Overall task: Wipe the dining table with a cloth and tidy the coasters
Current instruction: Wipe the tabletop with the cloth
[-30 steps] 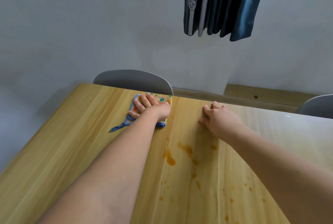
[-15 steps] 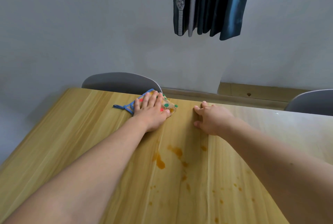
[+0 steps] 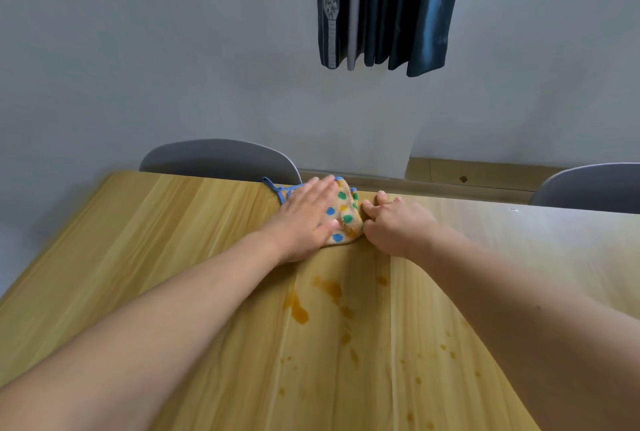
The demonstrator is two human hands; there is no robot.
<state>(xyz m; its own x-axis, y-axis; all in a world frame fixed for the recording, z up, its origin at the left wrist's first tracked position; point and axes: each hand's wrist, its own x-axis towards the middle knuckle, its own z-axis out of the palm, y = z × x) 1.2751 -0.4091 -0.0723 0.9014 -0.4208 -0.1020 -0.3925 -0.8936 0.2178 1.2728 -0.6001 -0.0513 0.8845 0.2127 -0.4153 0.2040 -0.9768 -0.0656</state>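
Currently the left hand (image 3: 306,222) presses flat, fingers straight, on the spotted cloth (image 3: 344,214) at the far edge of the wooden worktop (image 3: 173,240). Right hand (image 3: 393,228) rests on the worktop just beside the cloth, fingers loosely curled, grip holding nothing. Orange stains (image 3: 299,309) sit nearer, between the forearms.

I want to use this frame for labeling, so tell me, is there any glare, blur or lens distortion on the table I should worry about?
Head view: bright glare washes out the table at the far right; wide-angle distortion makes its edges splay; the left edge and near forearms look soft; the left hand, cloth and orange stains are clear enough.
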